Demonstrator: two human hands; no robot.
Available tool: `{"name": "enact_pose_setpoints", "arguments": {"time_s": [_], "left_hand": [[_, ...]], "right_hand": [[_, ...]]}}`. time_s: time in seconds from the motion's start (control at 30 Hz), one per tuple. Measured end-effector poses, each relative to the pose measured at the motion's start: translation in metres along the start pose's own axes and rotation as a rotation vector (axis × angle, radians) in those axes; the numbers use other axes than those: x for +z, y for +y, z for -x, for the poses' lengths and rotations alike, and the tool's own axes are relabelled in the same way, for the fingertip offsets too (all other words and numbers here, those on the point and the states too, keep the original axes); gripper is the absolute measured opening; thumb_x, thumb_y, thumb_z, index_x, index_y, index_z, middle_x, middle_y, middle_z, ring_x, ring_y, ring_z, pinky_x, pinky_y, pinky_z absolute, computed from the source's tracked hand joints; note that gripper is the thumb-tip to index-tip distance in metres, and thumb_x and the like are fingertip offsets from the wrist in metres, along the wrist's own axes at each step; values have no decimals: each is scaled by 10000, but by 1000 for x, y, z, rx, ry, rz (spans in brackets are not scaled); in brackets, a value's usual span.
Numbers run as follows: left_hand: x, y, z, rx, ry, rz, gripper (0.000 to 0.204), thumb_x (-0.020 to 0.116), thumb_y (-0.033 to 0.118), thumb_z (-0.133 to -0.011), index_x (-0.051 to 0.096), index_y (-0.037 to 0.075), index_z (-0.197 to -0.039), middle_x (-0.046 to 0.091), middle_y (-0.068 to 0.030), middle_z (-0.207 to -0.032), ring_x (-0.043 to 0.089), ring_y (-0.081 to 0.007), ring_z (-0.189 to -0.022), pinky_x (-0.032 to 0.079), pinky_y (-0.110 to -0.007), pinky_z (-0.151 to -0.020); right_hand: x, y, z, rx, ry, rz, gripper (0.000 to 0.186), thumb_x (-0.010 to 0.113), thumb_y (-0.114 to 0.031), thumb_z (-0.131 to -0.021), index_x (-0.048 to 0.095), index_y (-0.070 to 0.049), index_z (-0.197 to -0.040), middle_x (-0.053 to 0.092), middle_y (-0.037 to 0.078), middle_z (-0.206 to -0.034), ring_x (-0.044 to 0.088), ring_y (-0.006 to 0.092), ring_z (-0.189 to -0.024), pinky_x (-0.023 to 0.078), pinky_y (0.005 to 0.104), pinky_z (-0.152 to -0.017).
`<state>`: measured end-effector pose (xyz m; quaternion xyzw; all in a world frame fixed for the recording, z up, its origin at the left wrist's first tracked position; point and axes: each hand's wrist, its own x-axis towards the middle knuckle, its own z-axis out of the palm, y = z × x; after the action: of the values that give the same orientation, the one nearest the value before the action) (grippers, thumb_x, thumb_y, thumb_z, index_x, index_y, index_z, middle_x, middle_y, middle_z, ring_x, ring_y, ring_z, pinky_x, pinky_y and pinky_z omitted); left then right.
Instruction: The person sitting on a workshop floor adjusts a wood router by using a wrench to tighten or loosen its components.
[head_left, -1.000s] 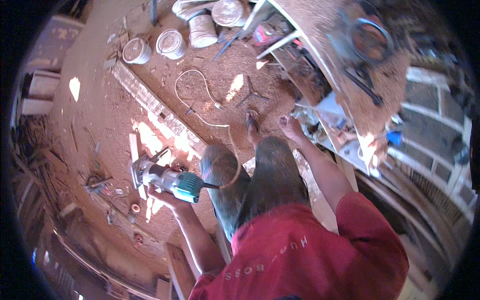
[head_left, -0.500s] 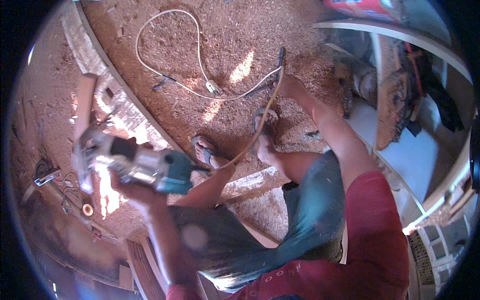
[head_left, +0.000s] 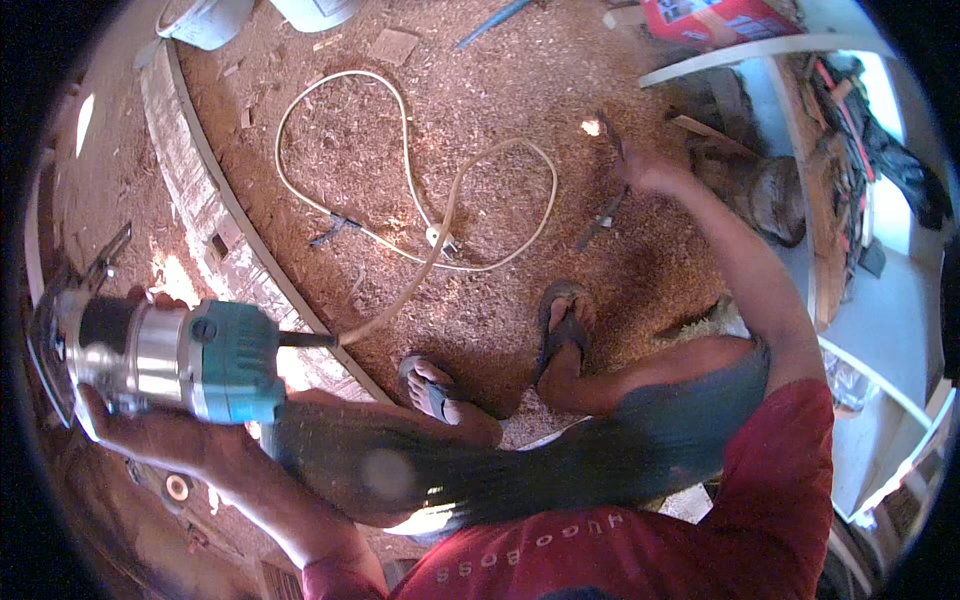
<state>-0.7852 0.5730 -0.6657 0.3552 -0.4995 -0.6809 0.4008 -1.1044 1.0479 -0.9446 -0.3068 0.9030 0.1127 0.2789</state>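
Observation:
My left hand (head_left: 150, 430) grips a teal-and-silver router (head_left: 160, 345) lying sideways, its base plate toward the far left. From its teal end, a pale cord (head_left: 395, 292) runs out and loops over the sawdust to a plug (head_left: 440, 238). A black tie (head_left: 335, 228) sits on the cord's left loop. My right hand (head_left: 648, 170) reaches low over the sawdust, its fingers closed around something dark and thin. One dark strip (head_left: 600, 218) shows just below that hand; whether it is the same piece, I cannot tell.
A long whitish plank (head_left: 200, 185) lies curved-looking at the left. White buckets (head_left: 205, 22) stand at the far left, a red box (head_left: 710, 20) at the far right. A pale shelf unit (head_left: 880, 300) with dark clutter borders the right. A tape roll (head_left: 177, 487) lies lower left.
The router has moved left, nearer me. My right hand has let the cord go and shifted right with a dark thin thing. The cord now lies in a wider loop.

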Motion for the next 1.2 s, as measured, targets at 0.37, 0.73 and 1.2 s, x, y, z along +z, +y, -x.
{"name": "enact_pose_setpoints", "arguments": {"time_s": [0.37,0.73,1.2], "left_hand": [[15,13,52,-54,-41,140,475,633,386,-886,553,9,-1164,645,-132,-930,684,-238,-818,580,-373,-722],[-9,16,54,35,-116,100,598,621,504,-896,548,-7,-1196,650,-106,-1010,639,-192,-909,529,-359,-799],[-5,11,58,273,-363,-133,647,766,390,-804,536,-46,-1222,662,-116,-1062,628,-170,-949,507,-340,-863]], "right_hand": [[-305,-160,92,-78,168,-1274,203,527,-308,-1011,496,-119,-1078,411,-35,-668,329,27,-470,219,206,-381],[-319,-251,179,-589,-128,-1585,299,626,-200,-976,447,-126,-1205,472,-22,-750,380,13,-501,227,163,-399],[-300,-252,183,-504,-182,-1583,325,673,-222,-954,416,-117,-1124,501,-8,-767,382,20,-510,220,185,-414]]}}
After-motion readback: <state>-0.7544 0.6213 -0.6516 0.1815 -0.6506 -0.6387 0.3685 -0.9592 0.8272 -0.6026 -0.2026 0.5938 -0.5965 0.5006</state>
